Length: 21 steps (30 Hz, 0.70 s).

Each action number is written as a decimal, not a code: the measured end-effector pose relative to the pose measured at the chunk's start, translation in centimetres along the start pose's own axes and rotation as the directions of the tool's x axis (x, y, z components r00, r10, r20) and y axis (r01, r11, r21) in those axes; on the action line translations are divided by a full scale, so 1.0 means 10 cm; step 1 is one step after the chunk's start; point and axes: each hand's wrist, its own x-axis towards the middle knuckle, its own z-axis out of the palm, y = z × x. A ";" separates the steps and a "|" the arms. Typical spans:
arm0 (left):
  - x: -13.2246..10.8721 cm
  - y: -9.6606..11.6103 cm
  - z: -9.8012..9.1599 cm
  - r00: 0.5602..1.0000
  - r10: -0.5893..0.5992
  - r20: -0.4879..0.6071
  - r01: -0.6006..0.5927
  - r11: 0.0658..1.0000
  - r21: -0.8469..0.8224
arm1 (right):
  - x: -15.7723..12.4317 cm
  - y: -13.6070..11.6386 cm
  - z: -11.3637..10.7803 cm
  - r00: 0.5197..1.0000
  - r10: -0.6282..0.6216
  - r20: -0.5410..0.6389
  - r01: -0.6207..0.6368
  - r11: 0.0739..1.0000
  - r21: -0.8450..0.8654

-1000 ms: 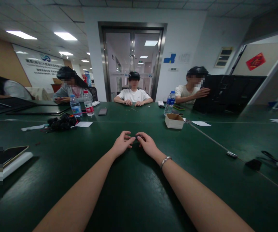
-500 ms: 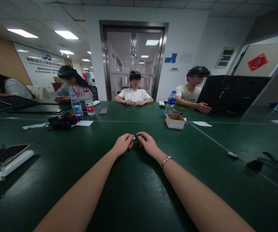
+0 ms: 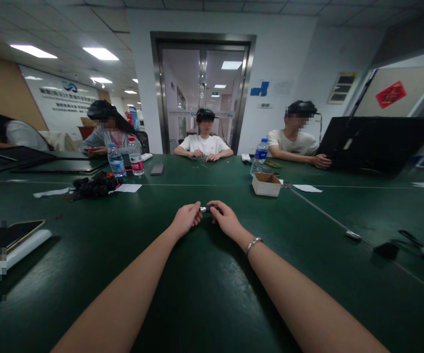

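Observation:
My left hand [image 3: 186, 219] and my right hand [image 3: 225, 218] meet over the dark green table [image 3: 204, 284], arms stretched forward. Both pinch the ends of a small dark object with a silvery part [image 3: 205, 209], held between the fingertips just above the table top. It is too small to name. A silver bracelet [image 3: 252, 243] circles my right wrist.
A small cardboard box [image 3: 266, 184] stands beyond my hands on the right. Water bottles [image 3: 116, 160] and a black bundle [image 3: 96, 185] lie far left. A phone on a white pad [image 3: 22, 235] is near left. Small tools [image 3: 414, 239] lie at right. Other people sit around the table.
My fingertips have closed together on the small object, which shows a silvery part between them. The person at far right has lowered a large black panel and laid a hand on the table.

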 end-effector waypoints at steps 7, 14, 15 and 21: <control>-0.04 0.04 0.00 0.999 0.046 -0.022 -0.043 0.990 0.132 | 0.00 0.00 0.00 0.999 -0.004 0.033 0.005 1.000 -0.029; -0.02 0.02 -0.01 0.999 0.020 -0.032 -0.015 0.988 0.151 | -0.01 -0.01 0.00 0.999 0.007 0.040 -0.006 1.000 -0.025; -0.02 0.02 -0.01 0.999 0.022 -0.032 -0.017 0.990 0.138 | -0.01 -0.01 0.00 0.999 0.004 0.038 -0.003 1.000 -0.021; -0.02 0.03 -0.03 0.999 0.022 0.023 -0.025 0.989 0.146 | 0.00 0.02 0.01 1.000 -0.006 0.024 0.006 1.000 -0.004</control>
